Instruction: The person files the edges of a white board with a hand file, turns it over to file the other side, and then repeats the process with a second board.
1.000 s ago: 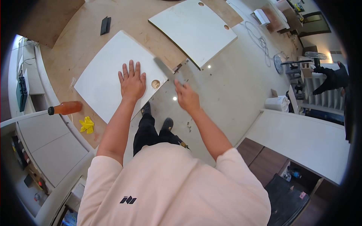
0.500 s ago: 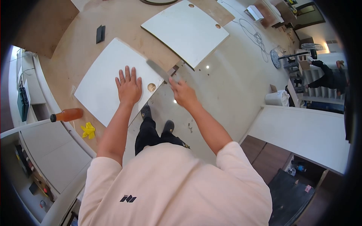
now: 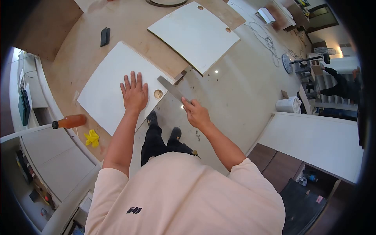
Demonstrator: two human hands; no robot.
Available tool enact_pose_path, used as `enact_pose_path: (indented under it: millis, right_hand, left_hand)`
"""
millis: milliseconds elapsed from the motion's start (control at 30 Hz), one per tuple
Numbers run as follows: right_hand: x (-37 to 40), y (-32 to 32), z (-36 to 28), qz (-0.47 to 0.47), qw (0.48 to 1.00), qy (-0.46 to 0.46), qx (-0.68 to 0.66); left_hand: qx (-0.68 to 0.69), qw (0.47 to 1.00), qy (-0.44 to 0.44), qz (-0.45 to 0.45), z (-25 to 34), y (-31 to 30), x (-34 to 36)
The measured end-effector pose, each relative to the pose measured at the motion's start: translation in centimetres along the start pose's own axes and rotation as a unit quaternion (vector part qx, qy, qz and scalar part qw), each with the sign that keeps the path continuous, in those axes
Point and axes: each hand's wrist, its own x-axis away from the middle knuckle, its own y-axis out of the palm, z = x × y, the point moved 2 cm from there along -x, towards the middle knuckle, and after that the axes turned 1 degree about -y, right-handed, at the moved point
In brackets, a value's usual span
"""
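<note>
My left hand [image 3: 135,92] lies flat with fingers spread on a white panel [image 3: 105,84] that rests on a brown work surface. In my right hand [image 3: 196,112] is the near end of a long grey flat tool [image 3: 170,87], perhaps a file. Its far end lies over the panel's right corner, close to a round hole [image 3: 158,94]. The rest of the tool reaches past the panel's edge above the floor.
A second white panel [image 3: 196,37] with two round holes lies farther off. An orange bottle [image 3: 73,121], a yellow cloth-like item [image 3: 92,138] and a small black piece [image 3: 105,37] are on the left. A person's dark-clothed limb [image 3: 336,82] shows far right.
My right hand has drawn the flat tool down and back towards me, so its tip has moved down along the panel's edge. My left hand stays on the panel.
</note>
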Motion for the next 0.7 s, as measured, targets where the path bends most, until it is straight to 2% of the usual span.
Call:
enact_pose_path:
  millis: [167,267,367,467,567,700]
  right_hand:
    - [-6.3,0.0,-0.4,0.022,0.999,-0.027,0.018]
    - [-3.3,0.0,0.1,0.007,0.999,-0.020,0.032]
    - [0.7,0.1,-0.1,-0.026,1.000,0.004,-0.011]
    - [-4.2,0.2,-1.2,0.035,0.999,-0.034,0.016]
    - [-6.8,0.1,-1.6,0.034,0.998,-0.040,0.031]
    - [-0.8,0.1,-0.8,0.041,0.999,-0.030,-0.011]
  left_hand:
    - [0.004,1.000,0.000,0.001,0.0,0.2,-0.1]
    - [-0.005,1.000,0.000,-0.005,0.1,-0.1,-0.2]
    - [-0.002,1.000,0.004,0.012,0.0,0.2,-0.1]
    - [-0.009,1.000,-0.001,0.008,0.1,0.3,-0.2]
    - [-0.001,1.000,0.004,0.003,-0.1,0.2,-0.2]
    - [-0.010,1.000,0.003,0.007,0.1,0.0,-0.4]
